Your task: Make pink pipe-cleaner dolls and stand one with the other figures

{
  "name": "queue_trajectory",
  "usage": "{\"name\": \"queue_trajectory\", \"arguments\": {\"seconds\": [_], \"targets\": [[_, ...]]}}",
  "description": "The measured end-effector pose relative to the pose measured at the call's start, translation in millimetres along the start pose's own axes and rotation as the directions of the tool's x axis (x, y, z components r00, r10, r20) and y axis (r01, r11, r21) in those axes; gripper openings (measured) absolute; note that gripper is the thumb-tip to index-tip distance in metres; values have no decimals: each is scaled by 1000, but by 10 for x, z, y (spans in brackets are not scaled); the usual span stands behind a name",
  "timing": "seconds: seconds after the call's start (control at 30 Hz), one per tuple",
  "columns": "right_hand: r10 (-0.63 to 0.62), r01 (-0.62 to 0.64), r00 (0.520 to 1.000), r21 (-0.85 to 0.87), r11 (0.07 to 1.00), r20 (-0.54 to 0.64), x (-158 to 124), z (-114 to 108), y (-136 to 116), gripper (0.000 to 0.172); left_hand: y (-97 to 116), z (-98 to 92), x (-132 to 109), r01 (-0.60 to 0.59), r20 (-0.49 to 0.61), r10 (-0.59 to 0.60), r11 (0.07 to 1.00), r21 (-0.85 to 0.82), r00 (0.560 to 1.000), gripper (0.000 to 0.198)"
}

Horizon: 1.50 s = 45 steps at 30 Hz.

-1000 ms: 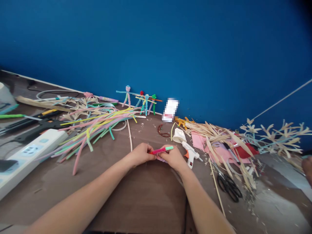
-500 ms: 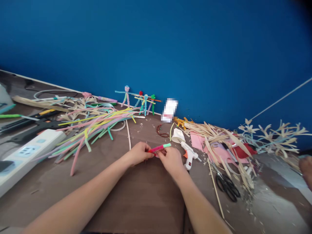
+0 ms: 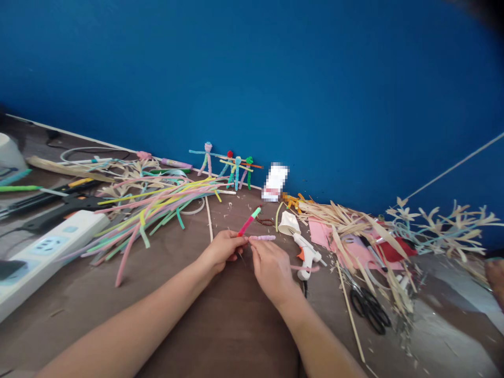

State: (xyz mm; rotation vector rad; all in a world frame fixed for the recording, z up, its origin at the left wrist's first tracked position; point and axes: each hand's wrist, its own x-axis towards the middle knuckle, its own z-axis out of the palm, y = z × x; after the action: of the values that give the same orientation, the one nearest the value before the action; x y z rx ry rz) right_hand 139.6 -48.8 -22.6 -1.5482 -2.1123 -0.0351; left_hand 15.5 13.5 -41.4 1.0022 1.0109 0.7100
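One pink pipe-cleaner stick [image 3: 248,222] with a mint-green tip, tilted up toward 1 o'clock, its lower end pinched in the fingertips of your left hand [image 3: 222,251]. One pale pink pipe-cleaner coil [image 3: 262,238], lying level just right of that grip, above the curled fingers of your right hand [image 3: 271,270]; which hand bears it, you cannot tell. Your two hands: close together, just beside each other, over the brown tabletop [image 3: 79,299].

Around them, by clock direction from your hands:
- 3 o'clock: white-and-orange hot glue gun [image 3: 306,257], a loose pink strand [image 3: 305,268] lying across it.
- 1 o'clock: white paper cup [image 3: 289,223], tipped on its side; brown bead string [image 3: 265,222] nearby.
- 12 o'clock: four pipe-cleaner figures [image 3: 228,168] standing against the blue wall [image 3: 252,79], beside a pixelated white item [image 3: 275,182].
- 2 o'clock: dried palm-leaf strips [image 3: 346,226] over pink paper [image 3: 321,233].
- 4 o'clock: black-handled scissors [image 3: 370,310].
- 10 o'clock: heaped multicoloured pipe cleaners [image 3: 157,202].
- 9 o'clock: white power strip [image 3: 51,247].

Far right edge, well apart: another person's hand [image 3: 495,278], blurred.
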Motion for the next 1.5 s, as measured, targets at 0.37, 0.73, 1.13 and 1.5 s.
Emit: {"name": "queue_trajectory", "arguments": {"seconds": [0.37,0.73,1.13,1.5], "targets": [[171,-159,985,258,953,-22,13,43,69,22,63,-42,1,189,100,-162,893,-409,982,5],[237,-415,909,690,593,343,96,119,364,17,97,-156,-9,259,378,-151,932,-253,913,7],[115,-661,723,633,403,681,52,88,607,21,68,-97,-105,-148,362,-48,857,494,931,9],[61,-619,779,749,237,624,70,64,501,23,94,-70,-117,20,475,-105,984,179,873,20]]}}
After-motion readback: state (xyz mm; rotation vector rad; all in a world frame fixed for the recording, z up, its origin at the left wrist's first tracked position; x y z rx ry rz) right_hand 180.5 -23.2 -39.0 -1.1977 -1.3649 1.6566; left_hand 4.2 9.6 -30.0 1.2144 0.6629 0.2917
